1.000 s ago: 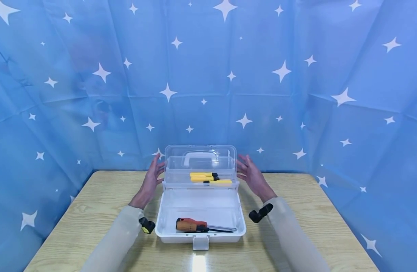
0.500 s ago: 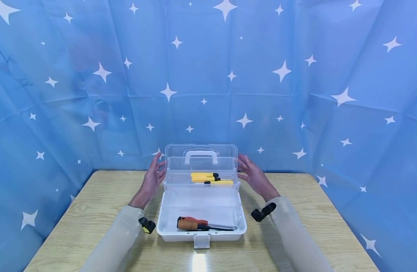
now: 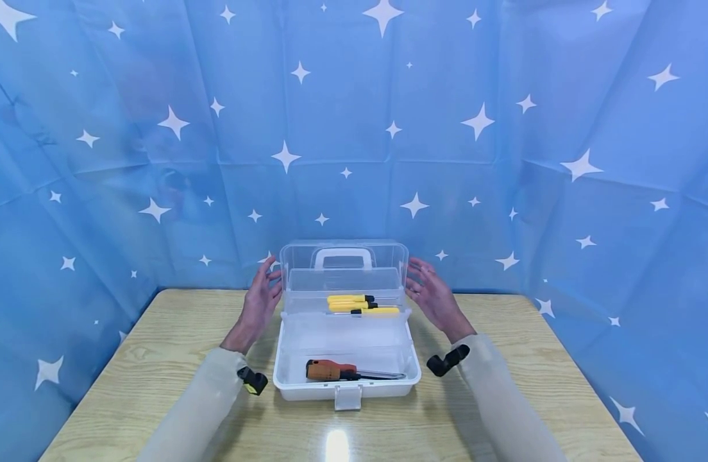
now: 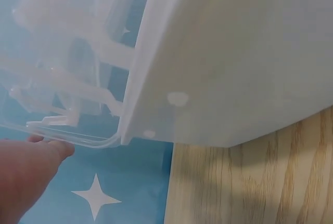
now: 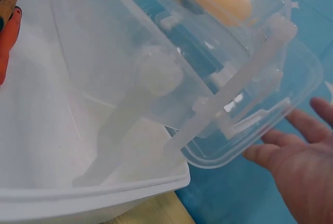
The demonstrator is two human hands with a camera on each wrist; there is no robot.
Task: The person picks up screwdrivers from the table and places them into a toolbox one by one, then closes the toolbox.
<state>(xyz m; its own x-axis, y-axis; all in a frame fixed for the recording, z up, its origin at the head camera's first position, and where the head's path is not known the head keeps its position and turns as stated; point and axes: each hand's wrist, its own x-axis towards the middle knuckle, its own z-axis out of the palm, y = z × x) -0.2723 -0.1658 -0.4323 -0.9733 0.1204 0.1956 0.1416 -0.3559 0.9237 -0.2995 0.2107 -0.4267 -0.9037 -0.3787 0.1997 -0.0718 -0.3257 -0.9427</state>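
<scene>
a white latch tab [image 3: 347,397] is seen at the lower centre of the head view, on the front wall of a white toolbox [image 3: 347,359] standing on the wooden table [image 3: 158,366]. inside the box base, near its front wall, an orange-handled screwdriver [image 3: 329,370] is laid flat. behind it, on the raised clear tray [image 3: 345,307], yellow-handled tools [image 3: 354,303] are laid side by side. the clear lid [image 3: 344,262] with its white handle [image 3: 342,256] is held upright at the back of the box. the left hand [image 3: 260,301] is placed just beside the lid's left edge, fingers spread and relaxed; in the left wrist view a fingertip [image 4: 61,148] is touching the lid rim. the right hand [image 3: 433,298] is placed just beside the lid's right edge, fingers extended, nothing gripped. a blue starred backdrop [image 3: 354,128] fills the upper frame.
</scene>
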